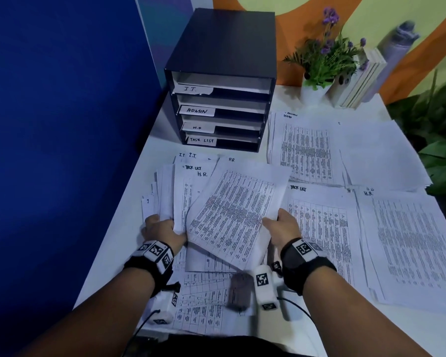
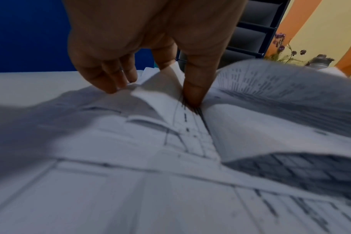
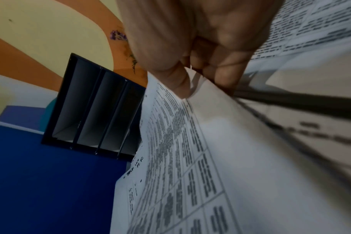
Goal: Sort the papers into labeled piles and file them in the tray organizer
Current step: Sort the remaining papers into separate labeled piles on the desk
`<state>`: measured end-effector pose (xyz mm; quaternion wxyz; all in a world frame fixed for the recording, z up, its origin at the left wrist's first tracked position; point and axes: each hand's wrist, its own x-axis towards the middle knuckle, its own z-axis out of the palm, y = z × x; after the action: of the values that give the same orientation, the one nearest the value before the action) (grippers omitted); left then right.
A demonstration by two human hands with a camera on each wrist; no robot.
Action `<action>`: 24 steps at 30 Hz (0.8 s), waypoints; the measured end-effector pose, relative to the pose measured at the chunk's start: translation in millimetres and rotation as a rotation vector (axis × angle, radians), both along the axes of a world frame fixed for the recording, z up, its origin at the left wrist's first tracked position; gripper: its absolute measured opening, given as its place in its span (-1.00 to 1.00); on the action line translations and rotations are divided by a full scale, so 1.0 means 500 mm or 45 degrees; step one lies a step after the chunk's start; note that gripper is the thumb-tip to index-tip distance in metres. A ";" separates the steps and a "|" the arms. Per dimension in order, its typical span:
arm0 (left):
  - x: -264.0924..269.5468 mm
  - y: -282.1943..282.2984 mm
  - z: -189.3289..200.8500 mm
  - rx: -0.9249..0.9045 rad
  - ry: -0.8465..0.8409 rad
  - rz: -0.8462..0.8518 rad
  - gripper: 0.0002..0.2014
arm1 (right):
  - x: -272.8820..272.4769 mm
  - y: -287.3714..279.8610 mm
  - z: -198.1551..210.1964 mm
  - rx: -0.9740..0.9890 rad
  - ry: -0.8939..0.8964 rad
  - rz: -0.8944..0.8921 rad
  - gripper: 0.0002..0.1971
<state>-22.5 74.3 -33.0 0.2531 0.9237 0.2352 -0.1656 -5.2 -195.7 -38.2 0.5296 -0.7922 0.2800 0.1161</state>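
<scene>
head view: the right hand (image 1: pixel 283 225) pinches the near right edge of a printed sheet (image 1: pixel 232 212), thumb on top and the other fingers curled under it, and the sheet is lifted at a tilt above the unsorted stack (image 1: pixel 180 191) fanned out on the white desk (image 1: pixel 119 240). the left hand (image 1: pixel 162 228) holds down the near edge of that stack, its fingers bent over the sheet edges and its thumb pressed among the pages. handwritten headings "i.t.", "h.r." and "task list" show on the fanned tops. to the right lie four sorted piles: an admin pile (image 1: pixel 304 148) beside the tray organizer (image 1: pixel 222 81), a pile further right (image 1: pixel 381 155) whose heading is too faint to read, a task list pile (image 1: pixel 322 228) just beside the right hand, and an h.r. pile (image 1: pixel 410 243) at the far right. the dark tray organizer stands at the back of the desk, its four shelves labelled i.t., admin, h.r. and task list from top to bottom. behind the piles stand a potted purple flower (image 1: pixel 325 52), upright books (image 1: pixel 361 81) and a grey bottle (image 1: pixel 397 47).
</scene>
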 end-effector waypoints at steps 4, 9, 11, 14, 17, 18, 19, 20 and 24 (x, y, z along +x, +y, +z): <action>0.006 0.000 0.002 0.021 0.043 -0.027 -0.59 | 0.006 -0.004 -0.003 -0.149 -0.012 0.111 -0.83; 0.014 -0.001 0.009 -0.053 -0.034 -0.064 -0.66 | 0.011 -0.017 0.001 -0.187 -0.052 0.009 -0.73; 0.016 0.002 0.015 -0.104 -0.081 -0.068 -0.74 | 0.013 -0.027 0.003 -0.152 -0.082 -0.029 -0.76; 0.015 0.008 0.020 -0.293 -0.112 -0.070 -0.64 | 0.015 -0.039 0.013 -0.085 -0.082 -0.091 -0.81; 0.014 0.006 0.054 -0.484 -0.258 -0.124 -0.32 | 0.014 -0.052 0.034 0.068 -0.115 -0.132 -0.90; 0.015 0.005 0.071 -0.555 -0.313 -0.160 -0.22 | 0.013 -0.056 0.043 0.135 -0.145 -0.155 -0.88; 0.018 0.004 0.086 -0.614 -0.354 -0.195 -0.16 | 0.013 -0.062 0.053 0.202 -0.162 -0.166 -0.86; 0.019 0.003 0.103 -0.663 -0.379 -0.209 -0.15 | 0.014 -0.069 0.063 0.253 -0.186 -0.166 -0.83; 0.030 -0.021 0.152 -0.808 -0.392 -0.131 -0.48 | 0.026 -0.100 0.085 0.456 -0.277 -0.233 -0.71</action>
<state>-7.3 63.6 42.8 0.5512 0.8238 0.0844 -0.1017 7.8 -245.6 4.5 0.6972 -0.6648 0.2667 0.0295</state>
